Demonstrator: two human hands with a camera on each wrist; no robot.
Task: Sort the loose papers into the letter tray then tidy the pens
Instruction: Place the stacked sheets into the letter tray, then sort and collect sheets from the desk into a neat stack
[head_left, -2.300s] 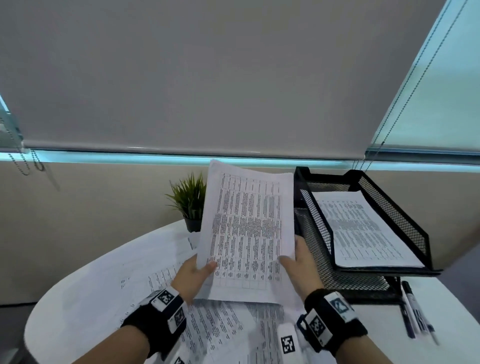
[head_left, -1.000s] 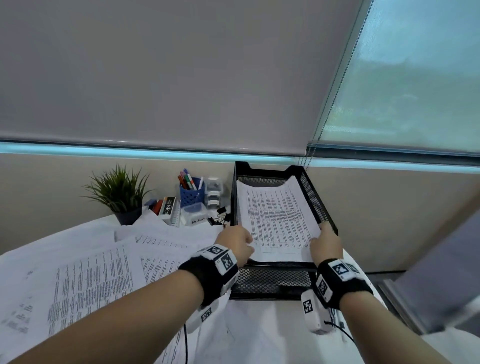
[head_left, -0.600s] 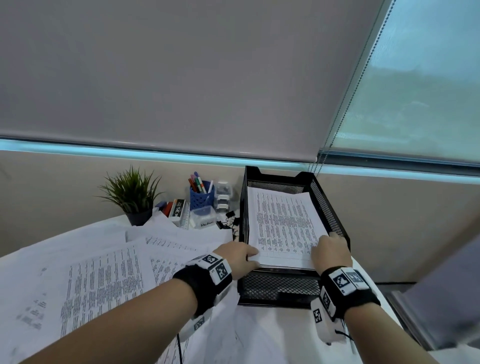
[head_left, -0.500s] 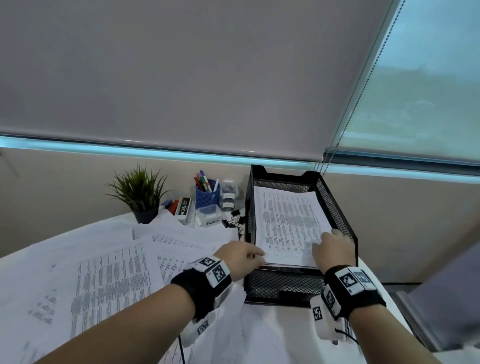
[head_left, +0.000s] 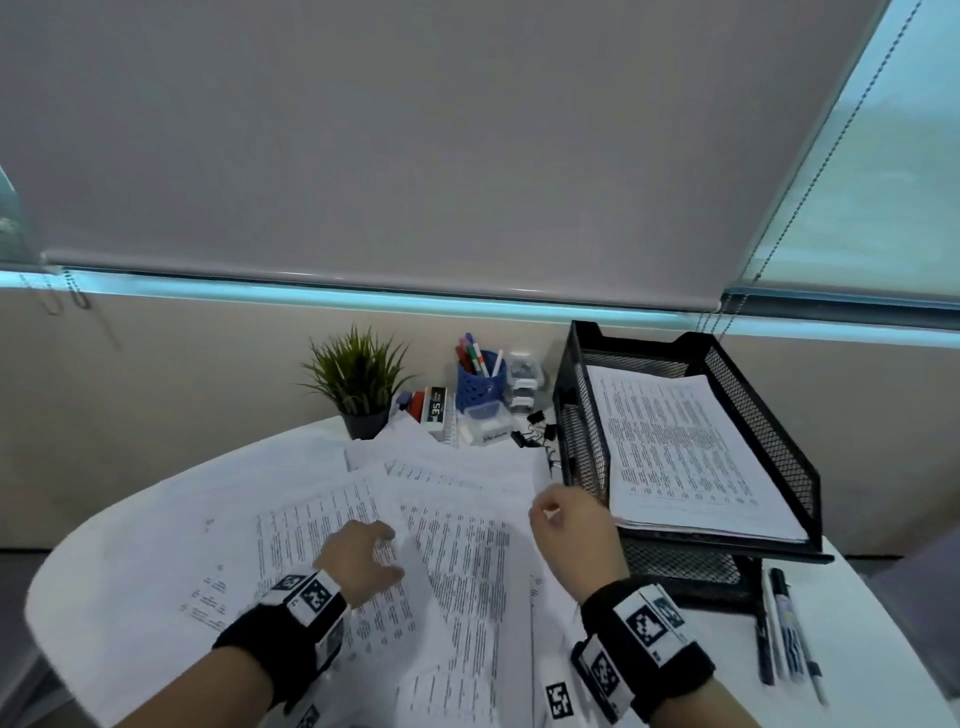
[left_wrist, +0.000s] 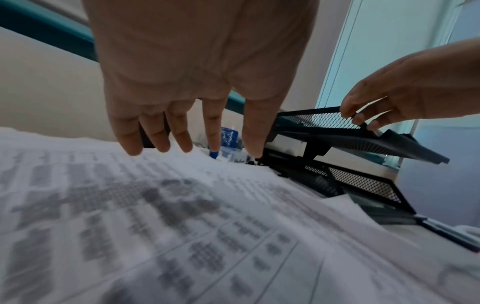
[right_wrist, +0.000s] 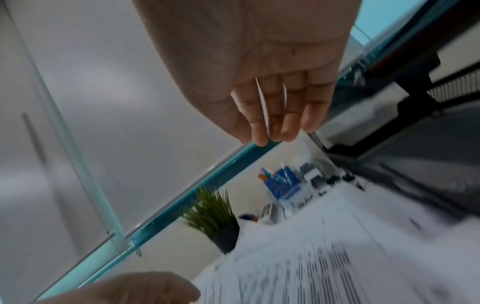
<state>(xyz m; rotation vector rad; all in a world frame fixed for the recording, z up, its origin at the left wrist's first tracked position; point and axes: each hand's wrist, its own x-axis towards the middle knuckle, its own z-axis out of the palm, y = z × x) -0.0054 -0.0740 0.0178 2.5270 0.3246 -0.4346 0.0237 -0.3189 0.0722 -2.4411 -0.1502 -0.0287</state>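
Bare forearms ended in black wristbands (head_left: 283, 644) just behind each hand. Each band carried white blocks printed with black square markers (head_left: 647, 623); a white tagged unit (head_left: 558, 699) hung under the right.

Both hands are hovering over the loose papers (head_left: 457, 561) that are lying spread across the middle of the white worktop (head_left: 130, 561). The left hand (head_left: 358, 561) is reaching down with fingers spread; the right hand (head_left: 571, 530) is hanging loosely curled beside the black mesh letter tray (head_left: 769, 431) at the right edge, which is holding a printed stack (head_left: 680, 452). Pens (head_left: 784, 634) are lying near the right front edge.
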